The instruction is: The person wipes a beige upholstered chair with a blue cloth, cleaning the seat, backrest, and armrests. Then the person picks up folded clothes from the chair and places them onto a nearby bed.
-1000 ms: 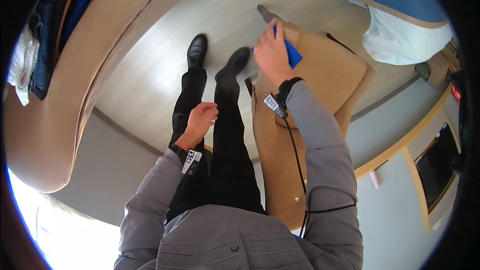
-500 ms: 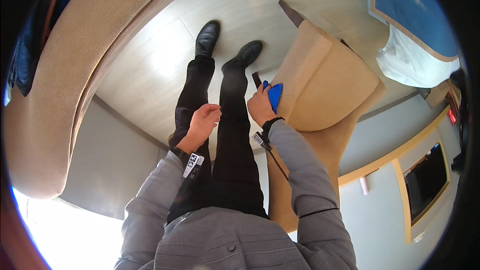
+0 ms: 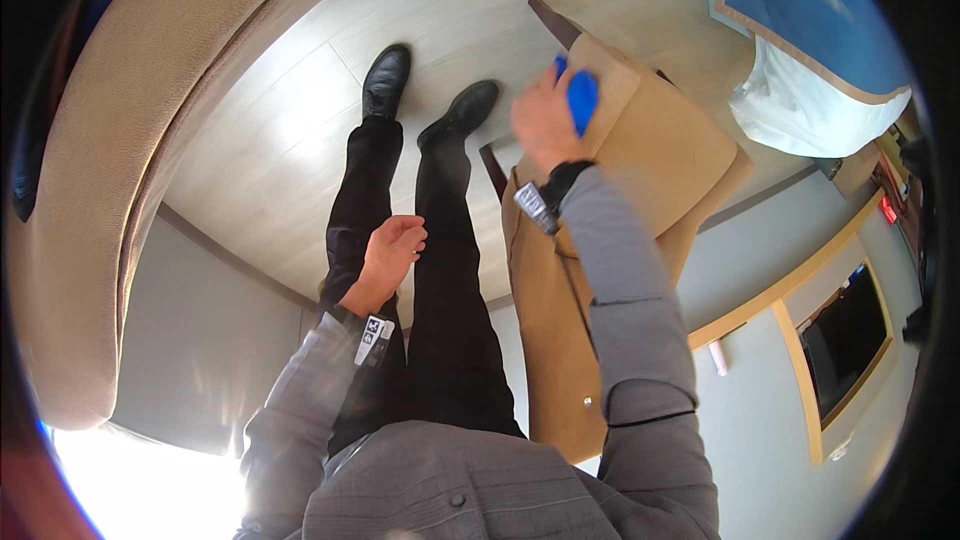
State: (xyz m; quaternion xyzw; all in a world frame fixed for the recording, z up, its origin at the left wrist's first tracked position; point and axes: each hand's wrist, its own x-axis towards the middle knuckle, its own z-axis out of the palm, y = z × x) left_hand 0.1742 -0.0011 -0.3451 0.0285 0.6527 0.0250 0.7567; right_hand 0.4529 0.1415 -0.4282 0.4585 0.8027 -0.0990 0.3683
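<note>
Head view, blue cloth, visible long axis running fore-and-aft

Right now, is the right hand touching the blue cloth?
Touching: the head view shows the right hand gripping the blue cloth, which meets it without a gap.

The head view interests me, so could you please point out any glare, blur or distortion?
Head view: glare whitens part of the pale floor, lower left is blown out; head view: the right hand looks slightly motion-blurred; head view: the wooden trim curves with fisheye distortion.
</note>
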